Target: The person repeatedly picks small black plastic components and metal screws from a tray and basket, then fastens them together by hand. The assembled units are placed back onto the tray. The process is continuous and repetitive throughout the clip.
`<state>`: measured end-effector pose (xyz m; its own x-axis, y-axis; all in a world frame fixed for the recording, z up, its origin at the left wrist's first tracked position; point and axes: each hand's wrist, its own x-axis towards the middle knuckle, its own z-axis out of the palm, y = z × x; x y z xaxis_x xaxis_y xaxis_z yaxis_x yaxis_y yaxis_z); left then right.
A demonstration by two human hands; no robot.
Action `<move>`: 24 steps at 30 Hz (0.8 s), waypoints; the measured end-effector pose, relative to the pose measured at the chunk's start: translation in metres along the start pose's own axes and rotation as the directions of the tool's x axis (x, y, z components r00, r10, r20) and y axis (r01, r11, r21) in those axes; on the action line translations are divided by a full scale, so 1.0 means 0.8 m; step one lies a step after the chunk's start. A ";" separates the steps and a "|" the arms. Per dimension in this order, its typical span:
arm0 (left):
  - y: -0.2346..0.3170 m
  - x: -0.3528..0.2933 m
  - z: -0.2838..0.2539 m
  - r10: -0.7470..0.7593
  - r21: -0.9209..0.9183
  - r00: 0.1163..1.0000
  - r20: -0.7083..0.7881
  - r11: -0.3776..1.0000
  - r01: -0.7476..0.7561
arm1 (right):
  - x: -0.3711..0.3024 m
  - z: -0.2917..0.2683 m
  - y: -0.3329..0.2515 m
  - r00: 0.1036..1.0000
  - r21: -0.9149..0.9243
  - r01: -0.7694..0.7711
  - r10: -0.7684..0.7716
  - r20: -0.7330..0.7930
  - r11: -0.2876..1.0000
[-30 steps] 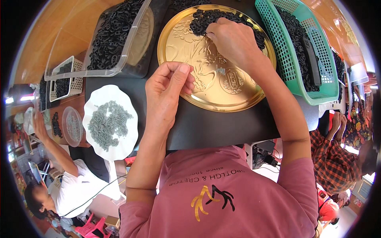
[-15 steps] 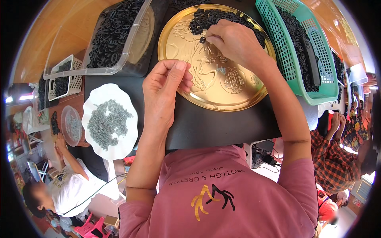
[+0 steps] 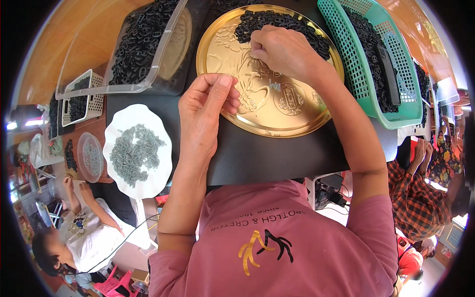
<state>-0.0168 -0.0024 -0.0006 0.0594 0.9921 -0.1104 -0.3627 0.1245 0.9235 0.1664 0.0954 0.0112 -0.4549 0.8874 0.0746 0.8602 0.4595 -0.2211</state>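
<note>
My left hand (image 3: 207, 101) is raised at the near-left rim of a round gold tray (image 3: 222, 64), thumb pressed to curled fingers. Anything inside that pinch is hidden. Over the tray my right hand (image 3: 284, 52) has its fingers bent and pressed together, pointing left; what they hold cannot be seen. Beyond it, small black plastic pieces with holes (image 3: 260, 22) lie heaped along the tray's far side. A few small silvery pins or springs (image 3: 274, 85) lie on the tray's middle, below my right hand.
At left, a white scalloped plate (image 3: 113, 148) bears a pile of small metal parts (image 3: 136, 153). Behind it stands a clear bin (image 3: 166, 69) of black pieces. A green basket (image 3: 354, 74) with more black pieces borders the tray's right. Co-workers sit at both sides, one in white (image 3: 94, 230).
My right hand has shifted slightly left, and the black piece at its fingertips no longer shows. My left hand has barely moved. The co-worker at left has moved their hands.
</note>
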 end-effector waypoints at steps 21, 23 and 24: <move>-0.004 -0.003 0.013 0.086 0.148 0.996 0.031 0.985 -0.089 | -0.047 -0.012 -0.019 0.980 0.879 -0.189 0.141 0.141 0.438; -0.001 -0.005 0.018 0.088 0.173 0.996 0.033 0.980 -0.093 | -0.056 -0.012 -0.027 0.977 0.924 -0.188 0.160 0.141 0.333; -0.001 -0.006 0.021 0.092 0.177 0.995 0.033 0.979 -0.096 | -0.060 -0.012 -0.032 0.975 0.942 -0.186 0.168 0.142 0.279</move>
<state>-0.0013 -0.0076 0.0051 0.0568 0.9983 -0.0130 -0.1963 0.0239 0.9802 0.1688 0.0414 0.0228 -0.3317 0.9378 -0.1028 0.1075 -0.0707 -0.9917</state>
